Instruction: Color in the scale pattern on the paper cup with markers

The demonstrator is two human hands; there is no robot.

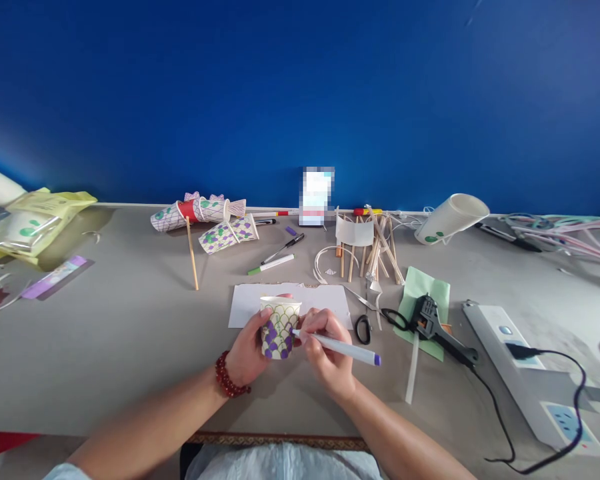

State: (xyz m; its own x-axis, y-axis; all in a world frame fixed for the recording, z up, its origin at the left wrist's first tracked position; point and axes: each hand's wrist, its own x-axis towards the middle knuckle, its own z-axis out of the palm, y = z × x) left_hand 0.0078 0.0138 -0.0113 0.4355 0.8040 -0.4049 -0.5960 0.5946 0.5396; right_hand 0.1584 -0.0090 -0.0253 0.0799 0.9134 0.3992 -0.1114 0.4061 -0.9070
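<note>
"Where was the paper cup (281, 328)?"

"Over the counter (105, 373), rim upward, with the left hand (245, 343) wrapped around its side. I couldn't tell whether its base touched down."

"And the right hand (330, 353)?"

"Pinching a purple marker (343, 347), tip at the cup's right side, beside the green scale outlines. Some lower scales were already purple."

"What worried you there?"

"Smearing, mostly. If the purple was wet, a sliding left thumb could have dragged it. A slip of the tip on that curve could have run colour over an outline, and too firm a squeeze could have dented the thin wall."

"Anything underneath?"

"The white card (243, 308) lay just beyond the cup; a stray stroke might have marked it."

"Further out?"

"Scissors (363, 330) lay near the right hand, their handle loops toward it, so a careless sweep could have knocked them. Past those, the glue gun (433, 320) rested on green paper (439, 283). I couldn't tell if it was hot; if so, a brush could have burned. Its black cord (495, 403) trailed near the power strip (500, 367), and a snag there might have pulled the gun over."
</note>
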